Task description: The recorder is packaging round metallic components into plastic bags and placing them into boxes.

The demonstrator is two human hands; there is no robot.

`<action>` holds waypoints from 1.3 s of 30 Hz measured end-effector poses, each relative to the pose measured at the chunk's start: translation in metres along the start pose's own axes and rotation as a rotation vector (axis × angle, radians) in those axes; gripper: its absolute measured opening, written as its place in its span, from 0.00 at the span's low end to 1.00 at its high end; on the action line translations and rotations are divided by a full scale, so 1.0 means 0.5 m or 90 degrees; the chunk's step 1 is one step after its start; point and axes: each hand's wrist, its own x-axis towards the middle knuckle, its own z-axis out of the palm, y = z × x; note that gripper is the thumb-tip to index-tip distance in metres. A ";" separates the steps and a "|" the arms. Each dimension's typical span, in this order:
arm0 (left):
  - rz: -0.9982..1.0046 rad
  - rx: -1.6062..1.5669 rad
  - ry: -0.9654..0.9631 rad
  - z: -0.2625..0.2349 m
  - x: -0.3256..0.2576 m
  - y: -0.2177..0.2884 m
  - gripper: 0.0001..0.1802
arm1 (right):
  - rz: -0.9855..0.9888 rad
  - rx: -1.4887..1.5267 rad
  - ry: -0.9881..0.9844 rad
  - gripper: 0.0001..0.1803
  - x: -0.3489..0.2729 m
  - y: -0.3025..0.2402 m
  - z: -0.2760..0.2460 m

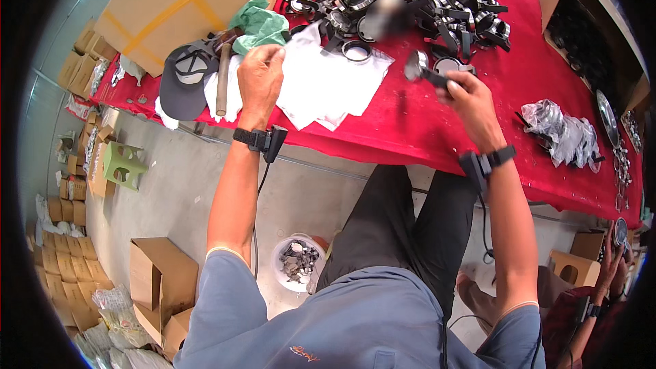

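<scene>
My left hand (261,80) is raised over the near edge of the red-covered table. Its fingers are pressed together beside a crumpled green plastic bag (263,26), and whatever they may hold cannot be made out. In my right hand (470,102) is a watch (418,67) with a round silver head and a black strap, pinched by the strap and blurred by motion. White cloth or paper (335,89) lies between my hands, with a round metal ring (357,51) on it. Beyond, a large heap of black-strapped watches (437,7) covers the far middle.
A dark cap (186,82) and a brown rod (223,82) lie at left, before a big carton (171,0). Plastic-wrapped pieces (564,133) sit at right. Below stands a bucket of small metal parts (298,263). A co-worker's hands (610,263) hold a round piece at far right.
</scene>
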 end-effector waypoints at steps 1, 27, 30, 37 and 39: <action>0.052 0.026 0.061 -0.013 0.009 0.009 0.10 | -0.025 -0.127 0.006 0.13 -0.025 -0.001 -0.011; -0.196 -0.271 0.323 -0.007 0.226 -0.045 0.14 | -0.193 -1.053 -0.010 0.16 -0.103 0.001 0.009; -0.047 -0.154 0.232 0.025 0.211 0.044 0.15 | -0.023 -0.358 0.000 0.18 -0.110 0.000 -0.007; -0.113 -0.448 -0.051 0.121 -0.027 0.244 0.10 | -0.111 -0.158 0.061 0.29 -0.121 -0.036 0.092; -0.081 -0.421 -0.077 0.143 -0.086 0.290 0.09 | -0.164 -0.065 0.053 0.32 -0.114 -0.041 0.123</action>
